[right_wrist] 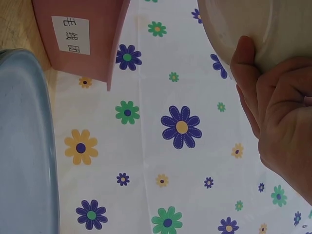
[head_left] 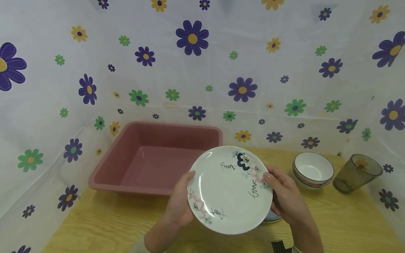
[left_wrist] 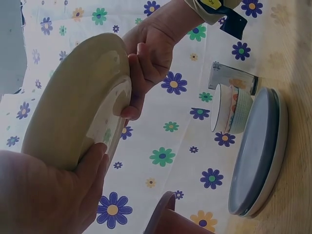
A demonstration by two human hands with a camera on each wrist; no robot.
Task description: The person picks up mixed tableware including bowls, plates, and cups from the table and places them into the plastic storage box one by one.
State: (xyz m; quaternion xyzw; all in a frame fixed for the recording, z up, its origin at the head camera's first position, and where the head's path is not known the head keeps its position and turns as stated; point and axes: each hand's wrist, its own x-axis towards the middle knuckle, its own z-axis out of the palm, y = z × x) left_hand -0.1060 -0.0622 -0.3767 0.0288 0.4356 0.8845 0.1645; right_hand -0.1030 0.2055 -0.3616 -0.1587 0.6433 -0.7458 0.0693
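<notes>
A white plate [head_left: 230, 193] with pink and dark blue flower drawings is held up in the air, its face tilted toward the head camera. My left hand [head_left: 179, 203] grips its left rim, thumb on the upper face. On the opposite rim, my right hand [head_left: 286, 195] pinches the plate with the thumb on top and fingers beneath. The left wrist view shows the plate's underside [left_wrist: 73, 107], with fingers of both hands on it. Below, a blue-grey plate [left_wrist: 256, 156] lies stacked on a pale plate [left_wrist: 279, 161] on the table.
A pink plastic basin [head_left: 155, 192] stands at the back left of the wooden table [head_left: 104, 225]; a handwritten paper label [right_wrist: 71, 35] is on its side. Stacked bowls [head_left: 313, 168] and a tinted glass [head_left: 355, 175] stand at the right. A flowered sheet [head_left: 215, 66] hangs behind.
</notes>
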